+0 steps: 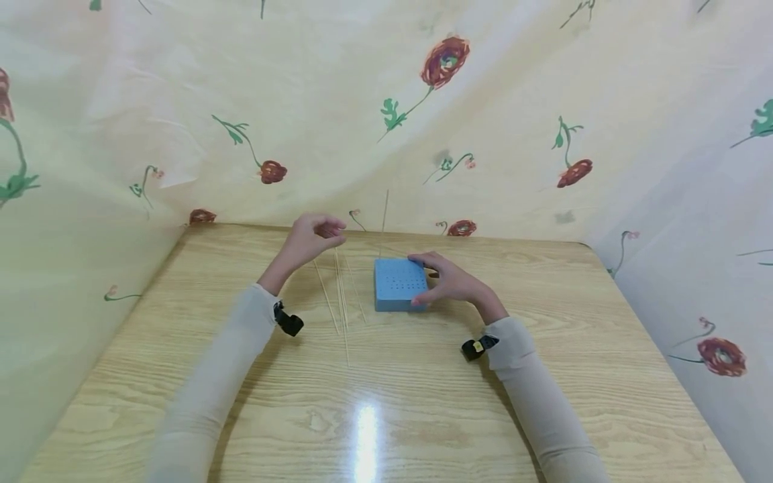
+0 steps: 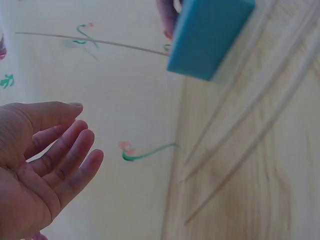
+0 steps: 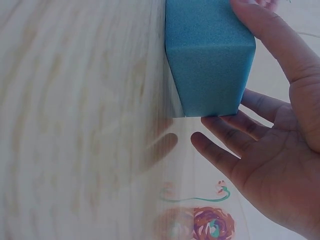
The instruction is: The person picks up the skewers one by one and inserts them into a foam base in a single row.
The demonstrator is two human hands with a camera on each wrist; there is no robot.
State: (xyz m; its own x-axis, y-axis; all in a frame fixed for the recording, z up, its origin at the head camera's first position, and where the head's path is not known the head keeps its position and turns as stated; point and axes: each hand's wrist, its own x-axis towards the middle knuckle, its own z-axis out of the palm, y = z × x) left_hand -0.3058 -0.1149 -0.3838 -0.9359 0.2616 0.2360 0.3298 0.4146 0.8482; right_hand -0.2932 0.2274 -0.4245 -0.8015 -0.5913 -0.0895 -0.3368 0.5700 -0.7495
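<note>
A blue foam block [image 1: 398, 274] with rows of small holes in its top lies on the table. One thin wooden stick [image 1: 383, 225] stands upright at its back left corner. My right hand [image 1: 451, 280] holds the block from the right, thumb at the near side and fingers at the far side; the right wrist view shows the thumb against the foam [image 3: 210, 75]. To the left, my left hand [image 1: 311, 240] is raised with nothing in it, its fingers loosely bent and apart from the thumb. Several loose sticks [image 1: 341, 295] lie below it.
The wooden table [image 1: 423, 402] reaches back to a pale cloth [image 1: 338, 100] printed with red flowers, which also hangs at both sides. Dark wrist cameras [image 1: 290, 323] sit on both sleeves. Light glares on the table's front part.
</note>
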